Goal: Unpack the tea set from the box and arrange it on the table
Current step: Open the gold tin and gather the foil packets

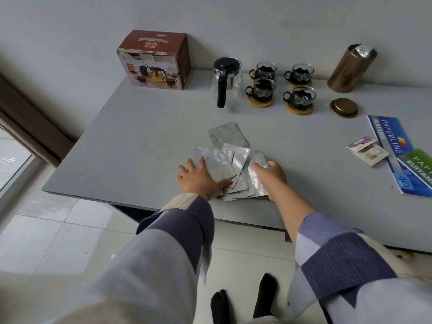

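Gathering foil sachets (pixel 230 169) near the table's (pixel 117 146) front edge, the left hand (pixel 201 178) lies flat and open on them while the right hand (pixel 271 176) pinches one. Teapot (pixel 225 81), four cups (pixel 280 86) and closed box (pixel 155 59) stand along the back edge: unpacking looks nearly done.

We take this for a home or small office room: a plain grey table (pixel 145 127) against a bare wall, white floor tiles (pixel 53 232), receipt books (pixel 395 148) at the table's right edge
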{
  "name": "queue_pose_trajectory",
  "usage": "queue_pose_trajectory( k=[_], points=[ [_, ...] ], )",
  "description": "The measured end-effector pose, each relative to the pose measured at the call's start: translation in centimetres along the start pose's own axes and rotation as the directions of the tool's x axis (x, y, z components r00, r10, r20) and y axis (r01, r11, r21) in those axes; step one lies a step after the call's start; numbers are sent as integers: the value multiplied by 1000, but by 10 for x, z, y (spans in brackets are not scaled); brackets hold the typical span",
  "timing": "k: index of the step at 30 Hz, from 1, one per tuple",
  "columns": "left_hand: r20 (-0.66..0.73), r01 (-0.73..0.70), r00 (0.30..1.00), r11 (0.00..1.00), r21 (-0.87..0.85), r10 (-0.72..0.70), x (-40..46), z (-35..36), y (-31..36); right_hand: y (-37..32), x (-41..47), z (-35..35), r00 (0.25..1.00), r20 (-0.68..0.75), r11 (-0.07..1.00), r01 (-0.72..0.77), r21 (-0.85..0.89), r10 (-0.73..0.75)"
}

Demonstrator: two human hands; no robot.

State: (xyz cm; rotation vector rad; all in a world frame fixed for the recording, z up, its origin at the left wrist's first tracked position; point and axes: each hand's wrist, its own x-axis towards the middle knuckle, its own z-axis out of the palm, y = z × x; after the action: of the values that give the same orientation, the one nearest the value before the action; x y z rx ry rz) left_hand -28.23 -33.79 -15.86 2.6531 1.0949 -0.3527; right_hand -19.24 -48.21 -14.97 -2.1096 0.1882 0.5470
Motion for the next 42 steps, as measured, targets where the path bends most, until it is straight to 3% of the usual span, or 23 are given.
queue_pose_trajectory(
  k=[5, 12, 15, 21, 27, 34, 38, 40, 42],
  points=[
    [17, -65, 998, 997, -28, 65, -8, 12, 17, -4, -8, 13, 990, 140, 993, -4, 117, -12],
    [48, -146, 988, 988, -59, 149, -13, 15, 12, -8, -7, 22, 992, 120, 998, -21, -58, 27],
    [-3, -170, 985, 979, -110, 171, -11, 12, 8, -9, -4, 23, 992, 120, 996, -20, -86, 31],
    [-29, -82, 997, 986, -145, 79, 19, -6, 12, -13, 8, 6, 993, 120, 980, 41, -197, -18],
    [-32, -138, 990, 979, -148, 135, 64, -24, 32, -15, 31, -17, 988, 144, 963, 94, -252, -59],
    [-33, -161, 987, 970, -183, 158, 118, -26, 53, -5, 45, -16, 979, 188, 972, 113, -208, -73],
    [-110, -113, 988, 991, -67, 105, 126, -23, 60, -2, 52, -13, 982, 178, 984, 87, -156, -58],
    [-83, -71, 995, 988, -136, 60, 125, -26, 58, 1, 54, -13, 984, 177, 992, 56, -112, -36],
    [-49, -11, 999, 930, -368, -7, 123, -29, 49, 2, 55, -14, 983, 183, 996, 31, -84, -15]
  ],
)
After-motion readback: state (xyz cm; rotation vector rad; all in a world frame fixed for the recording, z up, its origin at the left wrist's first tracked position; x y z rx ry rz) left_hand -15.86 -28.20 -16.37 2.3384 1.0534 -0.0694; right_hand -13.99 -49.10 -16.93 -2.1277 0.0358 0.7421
